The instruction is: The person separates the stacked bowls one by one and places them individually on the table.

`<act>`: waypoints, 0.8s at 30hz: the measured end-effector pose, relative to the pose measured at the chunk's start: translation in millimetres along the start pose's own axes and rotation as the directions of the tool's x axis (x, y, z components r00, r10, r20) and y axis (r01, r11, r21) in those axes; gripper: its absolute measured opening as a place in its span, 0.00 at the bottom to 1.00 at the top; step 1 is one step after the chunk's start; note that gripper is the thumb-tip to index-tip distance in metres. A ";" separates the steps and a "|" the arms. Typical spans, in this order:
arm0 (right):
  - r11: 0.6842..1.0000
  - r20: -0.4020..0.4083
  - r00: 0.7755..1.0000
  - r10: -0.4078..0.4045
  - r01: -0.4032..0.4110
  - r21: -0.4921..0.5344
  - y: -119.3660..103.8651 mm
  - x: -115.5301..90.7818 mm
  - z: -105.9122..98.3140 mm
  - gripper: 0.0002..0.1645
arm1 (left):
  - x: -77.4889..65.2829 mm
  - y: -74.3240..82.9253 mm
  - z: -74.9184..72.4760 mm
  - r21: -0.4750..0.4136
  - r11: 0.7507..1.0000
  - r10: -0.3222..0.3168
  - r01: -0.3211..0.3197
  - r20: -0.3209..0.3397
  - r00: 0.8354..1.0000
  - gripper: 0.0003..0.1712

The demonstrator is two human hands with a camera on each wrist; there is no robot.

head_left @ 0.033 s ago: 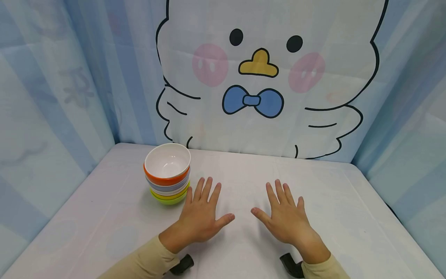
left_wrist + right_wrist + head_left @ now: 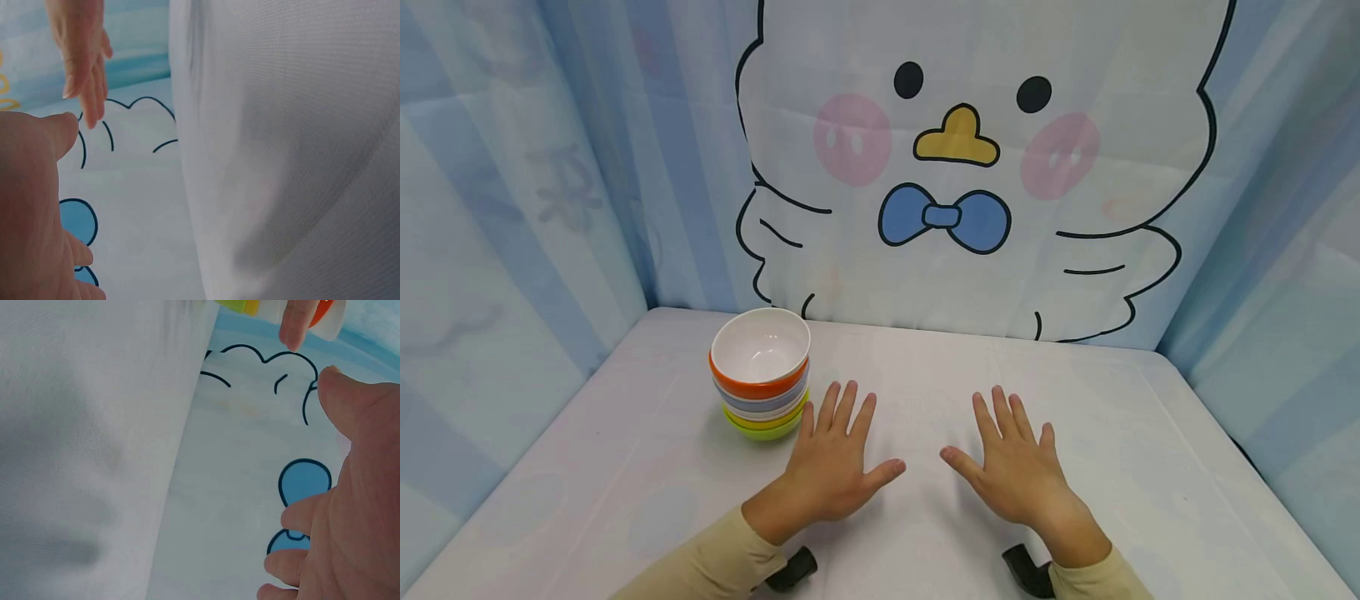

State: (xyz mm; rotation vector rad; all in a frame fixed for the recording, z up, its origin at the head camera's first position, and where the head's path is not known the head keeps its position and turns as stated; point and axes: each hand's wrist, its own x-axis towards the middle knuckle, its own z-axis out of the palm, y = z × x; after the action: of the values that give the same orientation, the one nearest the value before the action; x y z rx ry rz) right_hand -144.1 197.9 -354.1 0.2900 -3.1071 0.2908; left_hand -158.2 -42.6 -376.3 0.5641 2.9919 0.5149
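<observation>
A stack of several bowls (image 2: pixel 758 390) stands at the left of the table, white on top, with orange, pale lavender, white, yellow and green below it. Nearest to it is my left hand (image 2: pixel 833 477), palm down, its fingers spread and straight, the little finger overlapping the stack's right edge in the head view. My right hand (image 2: pixel 1021 475) mirrors it across a gap, also palm down with fingers spread. Both hands hold nothing. In the right wrist view, part of the green bowl (image 2: pixel 231 305) shows at the top, behind a fingertip of the left hand.
A white cloth covers the table (image 2: pixel 917 367). Behind it hangs a curtain (image 2: pixel 955 292) printed with a cartoon bird in a blue bow tie, and blue-striped curtains (image 2: pixel 497 250) close off both sides. A black strap-like piece (image 2: pixel 795 569) sits under each wrist.
</observation>
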 end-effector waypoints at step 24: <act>0.982 -0.247 0.961 -0.122 0.153 0.109 -15.7 12.5 -10.1 0.60 | -24.1 -10.3 -48.2 -0.073 0.948 0.258 -0.311 -0.398 0.880 0.61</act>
State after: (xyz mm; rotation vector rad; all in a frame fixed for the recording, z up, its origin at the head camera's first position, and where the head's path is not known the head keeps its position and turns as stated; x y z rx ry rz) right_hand -153.6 182.3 -341.0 0.4357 -2.8198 0.4830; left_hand -144.7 -75.5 -334.6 1.0104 3.2091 0.9448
